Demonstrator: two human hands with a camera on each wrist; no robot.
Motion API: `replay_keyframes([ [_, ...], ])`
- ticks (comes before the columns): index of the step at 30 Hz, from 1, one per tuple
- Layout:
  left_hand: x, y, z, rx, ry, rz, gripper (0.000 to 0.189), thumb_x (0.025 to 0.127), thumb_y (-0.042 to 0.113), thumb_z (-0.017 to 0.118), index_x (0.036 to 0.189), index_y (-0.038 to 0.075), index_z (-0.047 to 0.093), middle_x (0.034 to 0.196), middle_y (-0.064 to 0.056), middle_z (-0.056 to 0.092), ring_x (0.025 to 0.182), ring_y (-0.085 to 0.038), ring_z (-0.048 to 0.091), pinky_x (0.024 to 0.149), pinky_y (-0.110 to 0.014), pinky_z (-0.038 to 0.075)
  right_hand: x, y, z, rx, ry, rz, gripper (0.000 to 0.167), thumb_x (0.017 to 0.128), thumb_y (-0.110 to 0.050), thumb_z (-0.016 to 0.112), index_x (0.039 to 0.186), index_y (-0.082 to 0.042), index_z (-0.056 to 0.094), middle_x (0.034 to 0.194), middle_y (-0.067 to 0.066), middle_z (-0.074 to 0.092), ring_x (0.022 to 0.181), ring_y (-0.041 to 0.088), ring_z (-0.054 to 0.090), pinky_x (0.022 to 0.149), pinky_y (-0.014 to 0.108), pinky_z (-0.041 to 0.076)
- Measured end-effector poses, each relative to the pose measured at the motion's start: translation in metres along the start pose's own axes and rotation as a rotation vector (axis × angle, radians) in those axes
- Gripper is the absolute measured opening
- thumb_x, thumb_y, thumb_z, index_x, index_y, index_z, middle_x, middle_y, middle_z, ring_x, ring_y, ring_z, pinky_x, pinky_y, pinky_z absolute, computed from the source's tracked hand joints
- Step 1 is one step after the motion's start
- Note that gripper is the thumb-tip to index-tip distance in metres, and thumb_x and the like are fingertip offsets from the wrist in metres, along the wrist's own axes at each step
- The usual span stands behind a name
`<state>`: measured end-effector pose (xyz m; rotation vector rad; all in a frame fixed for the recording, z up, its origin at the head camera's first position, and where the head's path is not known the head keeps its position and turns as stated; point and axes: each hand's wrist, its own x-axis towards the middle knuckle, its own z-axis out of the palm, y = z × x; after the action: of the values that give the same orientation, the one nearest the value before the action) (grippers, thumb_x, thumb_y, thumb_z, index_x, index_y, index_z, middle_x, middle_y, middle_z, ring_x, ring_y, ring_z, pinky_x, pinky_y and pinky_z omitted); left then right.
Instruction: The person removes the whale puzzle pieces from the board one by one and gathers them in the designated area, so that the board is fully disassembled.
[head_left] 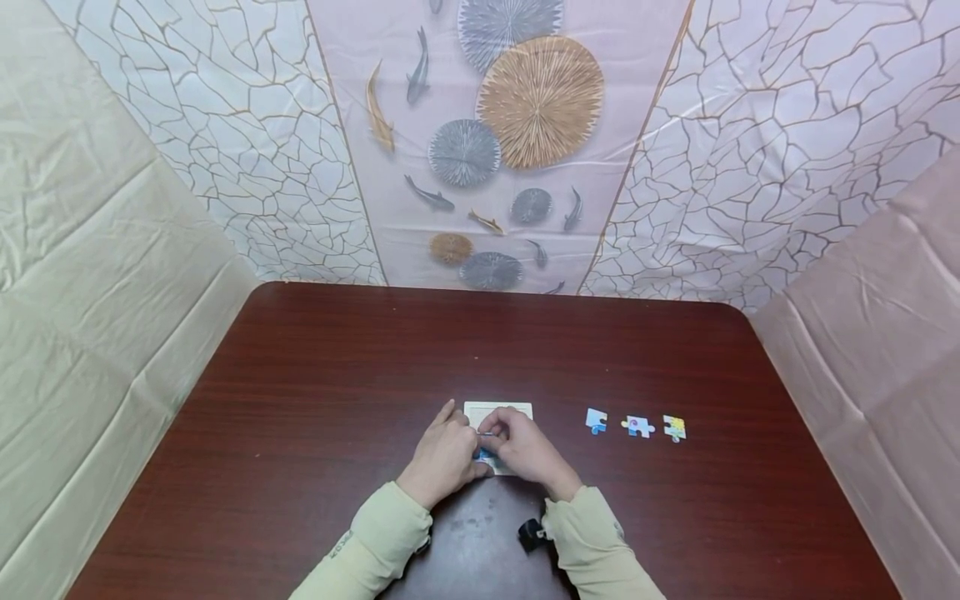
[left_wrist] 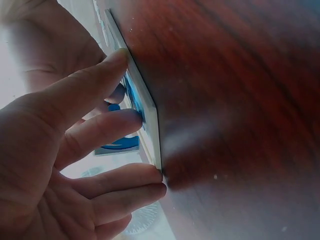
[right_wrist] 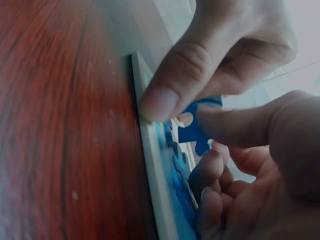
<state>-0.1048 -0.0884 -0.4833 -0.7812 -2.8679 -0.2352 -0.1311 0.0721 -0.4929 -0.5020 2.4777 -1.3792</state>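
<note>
My right hand [head_left: 521, 446] pinches a blue jigsaw puzzle piece [right_wrist: 192, 129] between thumb and fingers, tilted up over a small pale puzzle tray [head_left: 498, 409]. Blue pieces [right_wrist: 184, 192] lie inside the tray's raised rim. At the tray's near left corner is my left hand [head_left: 444, 458]. Its thumb [left_wrist: 117, 62] presses on the near rim, and its index finger reaches over the rim onto the blue inside. The middle and ring fingers lie along the left side. Both hands hide much of the tray in the head view.
Right of the tray, three loose puzzle pieces lie in a row on the dark red table [head_left: 337, 367]: a blue and white one [head_left: 596, 420], a white one with a swirl [head_left: 637, 427] and a yellow one [head_left: 674, 427]. Patterned cloth walls surround the table.
</note>
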Motion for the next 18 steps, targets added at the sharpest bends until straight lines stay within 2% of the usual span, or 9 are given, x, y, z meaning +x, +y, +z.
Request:
replay_keyframes([
  [4, 0.001, 0.0, 0.0, -0.004, -0.011, 0.009, 0.038, 0.065, 0.043, 0.086, 0.049, 0.022, 0.057, 0.057, 0.008, 0.044, 0.08, -0.017, 0.056, 0.112, -0.044, 0.034, -0.005, 0.0, -0.01, 0.079, 0.022, -0.006, 0.009, 0.089, -0.014, 0.07, 0.093, -0.007, 0.066, 0.084, 0.003, 0.06, 0.072, 0.016, 0.057, 0.064, 0.024, 0.047],
  [8, 0.002, 0.001, -0.001, -0.024, -0.044, 0.001, 0.037, 0.067, 0.044, 0.085, 0.052, 0.022, 0.059, 0.055, 0.009, 0.042, 0.08, -0.017, 0.055, 0.113, -0.045, 0.033, -0.01, -0.002, -0.029, 0.108, 0.112, 0.026, 0.008, 0.088, -0.01, 0.07, 0.096, -0.01, 0.067, 0.085, 0.003, 0.063, 0.074, 0.019, 0.058, 0.063, 0.025, 0.048],
  [11, 0.002, 0.0, -0.001, -0.035, -0.07, -0.024, 0.037, 0.068, 0.045, 0.085, 0.054, 0.022, 0.06, 0.056, 0.01, 0.041, 0.08, -0.017, 0.055, 0.114, -0.045, 0.031, -0.017, -0.004, -0.046, 0.081, 0.169, 0.076, 0.01, 0.089, -0.011, 0.07, 0.099, -0.013, 0.068, 0.084, 0.004, 0.063, 0.071, 0.024, 0.058, 0.057, 0.028, 0.05],
  [14, 0.001, 0.0, -0.001, -0.038, -0.077, -0.031, 0.039, 0.069, 0.045, 0.084, 0.052, 0.023, 0.057, 0.055, 0.01, 0.039, 0.078, -0.016, 0.054, 0.115, -0.045, 0.03, -0.025, -0.002, -0.062, 0.007, 0.203, 0.136, 0.01, 0.091, -0.013, 0.068, 0.101, -0.015, 0.069, 0.082, 0.006, 0.061, 0.066, 0.028, 0.058, 0.051, 0.031, 0.05],
  [18, 0.001, 0.0, -0.001, -0.041, -0.073, -0.022, 0.041, 0.069, 0.045, 0.084, 0.05, 0.024, 0.054, 0.054, 0.01, 0.037, 0.077, -0.015, 0.053, 0.115, -0.045, 0.029, -0.037, 0.008, -0.084, -0.082, 0.227, 0.242, 0.011, 0.092, -0.012, 0.066, 0.102, -0.013, 0.07, 0.082, 0.009, 0.062, 0.068, 0.028, 0.06, 0.053, 0.031, 0.05],
])
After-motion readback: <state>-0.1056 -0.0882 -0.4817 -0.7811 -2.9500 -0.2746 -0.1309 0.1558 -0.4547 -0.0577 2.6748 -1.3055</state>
